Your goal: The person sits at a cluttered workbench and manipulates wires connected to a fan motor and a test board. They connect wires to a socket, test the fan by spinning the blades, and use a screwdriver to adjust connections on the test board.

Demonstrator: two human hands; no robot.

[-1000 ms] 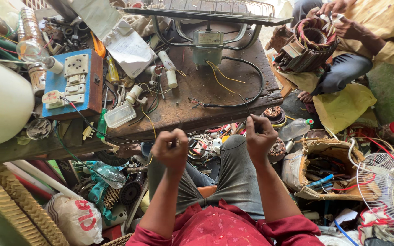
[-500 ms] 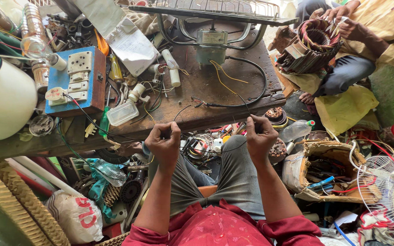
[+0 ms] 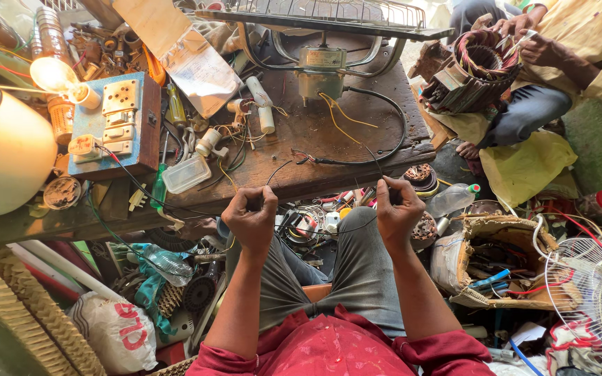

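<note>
At frame centre, 2 hands: the left hand (image 3: 251,217) and right hand (image 3: 397,210) each pinch 1 thin black wire (image 3: 329,231), its ends hidden inside the clenched fingers.

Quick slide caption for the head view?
Left hand and right hand each pinch a thin black wire above a cluttered wooden workbench.

Left hand (image 3: 251,217) and right hand (image 3: 396,209) each pinch what seems one thin black wire (image 3: 346,227); fan motor (image 3: 322,67) at twelve o'clock.
</note>
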